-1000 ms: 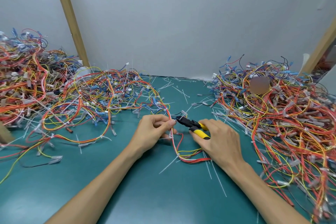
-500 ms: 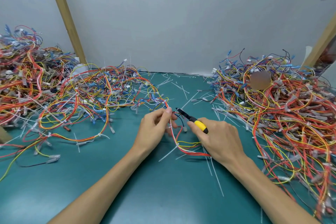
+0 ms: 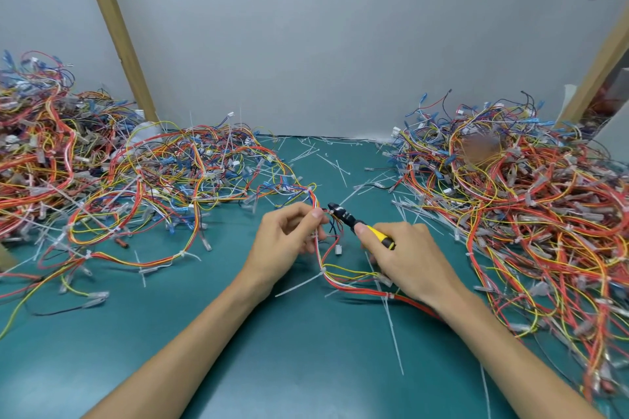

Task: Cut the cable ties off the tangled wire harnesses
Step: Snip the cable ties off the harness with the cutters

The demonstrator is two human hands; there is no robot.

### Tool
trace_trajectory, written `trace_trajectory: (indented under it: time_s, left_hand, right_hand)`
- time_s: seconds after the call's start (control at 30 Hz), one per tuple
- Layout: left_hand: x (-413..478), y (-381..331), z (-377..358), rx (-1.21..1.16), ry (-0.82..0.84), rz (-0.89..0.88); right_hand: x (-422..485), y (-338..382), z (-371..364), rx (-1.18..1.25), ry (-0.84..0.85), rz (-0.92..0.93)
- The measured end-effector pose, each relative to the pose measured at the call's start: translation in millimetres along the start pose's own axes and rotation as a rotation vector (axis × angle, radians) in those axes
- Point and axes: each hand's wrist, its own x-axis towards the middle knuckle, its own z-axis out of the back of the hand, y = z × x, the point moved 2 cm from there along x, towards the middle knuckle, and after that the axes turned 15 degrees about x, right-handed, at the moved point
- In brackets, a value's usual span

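Tool: yellow-handled cutters (image 3: 347,218), gripped in the right hand (image 3: 405,255), tip at the bundle. Work: wire harness (image 3: 319,255), pinched by the left hand (image 3: 286,241) just left of the cutters' tip, trailing onto the green surface (image 3: 272,350) below them. Step, judged: snipping one tie, too small to make out. Next calls for blades on plastic only, sparing wires.
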Motion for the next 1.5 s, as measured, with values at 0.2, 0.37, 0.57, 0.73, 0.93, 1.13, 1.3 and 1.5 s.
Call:
trace_trajectory:
  time_s: [0.2, 0.37, 0.57, 0.73, 0.93, 1.13, 1.3, 1.5]
  left_hand:
    - [0, 2, -1, 0.057, 0.101, -0.009]
    - [0, 2, -1, 0.065, 0.141, -0.013]
    - [1, 2, 1, 0.092, 0.162, -0.022]
    - [2, 2, 2, 0.067, 0.161, 0.025]
    - [7, 3, -1, 0.174, 0.160, 0.132]
    - [3, 0, -2, 0.170, 0.214, 0.107]
    - [2, 0, -2, 0.165, 0.227, 0.105]
    - [3, 0, 1, 0.149, 0.263, 0.081]
  right_hand:
    - [-1, -6, -7, -0.237, -0.099, 0.132]
    - [3, -9, -7, -0.253, -0.115, 0.200]
    - [2, -8, -7, -0.330, -0.151, 0.235]
    - [3, -8, -8, -0.340, -0.150, 0.221]
    - [1, -7, -12, -0.358, -0.120, 0.231]
    - [2, -12, -10, -0.325, -0.108, 0.217]
    - [2, -15, -12, -0.319, -0.127, 0.227]
    - [4, -18, -13, -0.302, -0.143, 0.257]
